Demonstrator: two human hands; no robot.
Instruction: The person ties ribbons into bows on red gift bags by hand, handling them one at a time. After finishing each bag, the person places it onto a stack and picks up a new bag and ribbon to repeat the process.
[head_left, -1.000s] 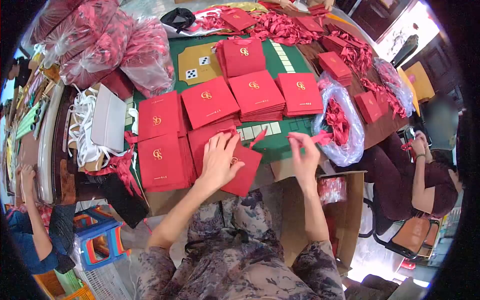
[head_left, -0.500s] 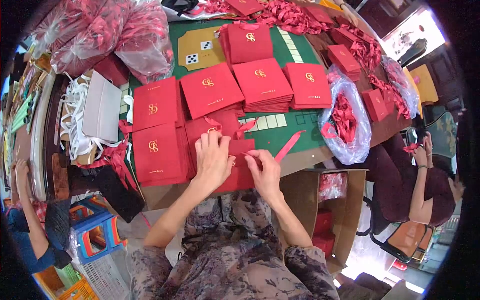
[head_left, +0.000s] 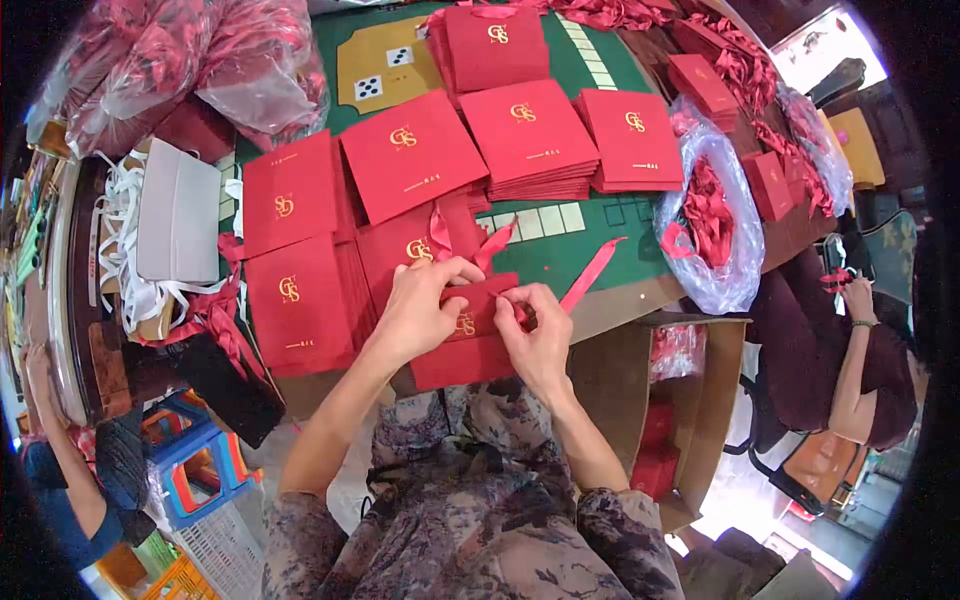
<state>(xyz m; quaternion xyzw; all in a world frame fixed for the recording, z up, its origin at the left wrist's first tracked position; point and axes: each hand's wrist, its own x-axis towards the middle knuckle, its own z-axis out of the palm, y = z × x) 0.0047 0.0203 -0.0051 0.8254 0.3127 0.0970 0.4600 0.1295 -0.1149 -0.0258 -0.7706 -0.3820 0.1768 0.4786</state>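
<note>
My left hand (head_left: 428,305) pinches the upper left edge of a small red bag (head_left: 470,360) with a gold logo, at the table's front edge. At the bag's upper right, my right hand (head_left: 535,335) has its fingers pressed together on red ribbon, mostly hidden by them. A loose ribbon end (head_left: 595,272) sticks out up and right of my right hand. Another ribbon (head_left: 495,243) curls above my left hand. Behind and left of the hands lie stacks of red bags (head_left: 408,155) with gold logos, on the green table mat (head_left: 625,240).
Ribbons fill a clear plastic bag (head_left: 712,225) on the right. White ribbons hang by a pale box (head_left: 180,215) on the left. An open cardboard box (head_left: 600,390) stands below the table's edge. Co-workers' arms show at far left (head_left: 75,460) and far right (head_left: 858,360).
The view has shifted slightly, so the stacks sit higher in it. My hands remain at the small bag's upper edge, with the right fingers curled in more.
</note>
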